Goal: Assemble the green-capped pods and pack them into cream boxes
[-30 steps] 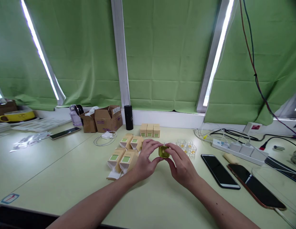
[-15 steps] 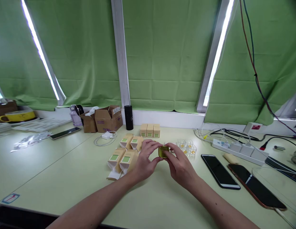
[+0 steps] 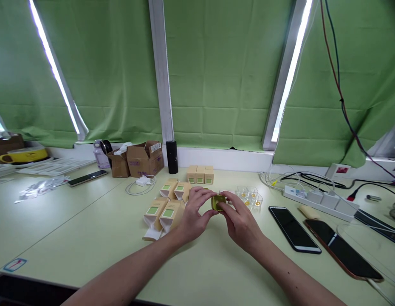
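Pale table under cartons, phones

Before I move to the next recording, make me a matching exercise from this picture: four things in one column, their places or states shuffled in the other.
Things
1. Small square yellow-green piece
2. Tall black cylindrical bottle
3. Clear plastic pieces with yellow centres
4. Long white power strip

Places or states
A. Just beyond the right hand
B. Has white plugs in it
C. Held between the fingers of the left hand and the right
D. Just right of the open brown cardboard box

Pairs: 1-C, 2-D, 3-A, 4-B
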Demonstrator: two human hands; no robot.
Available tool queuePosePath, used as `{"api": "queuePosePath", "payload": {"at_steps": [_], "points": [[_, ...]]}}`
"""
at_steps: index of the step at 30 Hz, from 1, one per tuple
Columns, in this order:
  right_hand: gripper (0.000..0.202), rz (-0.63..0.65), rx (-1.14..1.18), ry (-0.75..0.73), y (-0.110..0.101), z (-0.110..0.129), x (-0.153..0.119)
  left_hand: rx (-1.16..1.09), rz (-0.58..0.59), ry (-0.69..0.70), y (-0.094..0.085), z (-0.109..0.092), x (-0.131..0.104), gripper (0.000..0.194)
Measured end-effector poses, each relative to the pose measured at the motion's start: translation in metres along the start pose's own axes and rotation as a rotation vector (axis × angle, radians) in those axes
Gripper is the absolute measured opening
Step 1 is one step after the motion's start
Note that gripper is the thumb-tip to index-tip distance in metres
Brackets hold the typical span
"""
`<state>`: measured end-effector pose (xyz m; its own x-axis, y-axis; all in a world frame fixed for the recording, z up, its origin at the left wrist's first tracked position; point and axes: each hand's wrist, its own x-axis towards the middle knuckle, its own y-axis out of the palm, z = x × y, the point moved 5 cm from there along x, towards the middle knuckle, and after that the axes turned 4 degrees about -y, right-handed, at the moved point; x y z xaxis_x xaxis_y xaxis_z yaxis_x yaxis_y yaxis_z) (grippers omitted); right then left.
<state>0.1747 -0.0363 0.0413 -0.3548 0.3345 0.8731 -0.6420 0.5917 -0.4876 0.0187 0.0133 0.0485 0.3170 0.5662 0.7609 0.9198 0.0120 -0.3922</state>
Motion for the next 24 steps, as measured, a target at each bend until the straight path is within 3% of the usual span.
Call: {"api": "queuePosePath", "payload": {"at_steps": [8,16,24], "points": [[0.04,-0.001,0.055,0.037,0.002,-0.004,-0.005,-0.056,0.01,-0.044,0.0,0.004,0.0,0.036],[0.053,0.001,0.146,0.135,0.004,-0.006,-0.009,-0.276,0.018,-0.448,0.005,0.029,-0.001,0.039],[0.053,0.043,0.168,0.181,0.011,-0.012,-0.012,-0.341,0.02,-0.589,0.011,0.039,0.0,0.047]]}}
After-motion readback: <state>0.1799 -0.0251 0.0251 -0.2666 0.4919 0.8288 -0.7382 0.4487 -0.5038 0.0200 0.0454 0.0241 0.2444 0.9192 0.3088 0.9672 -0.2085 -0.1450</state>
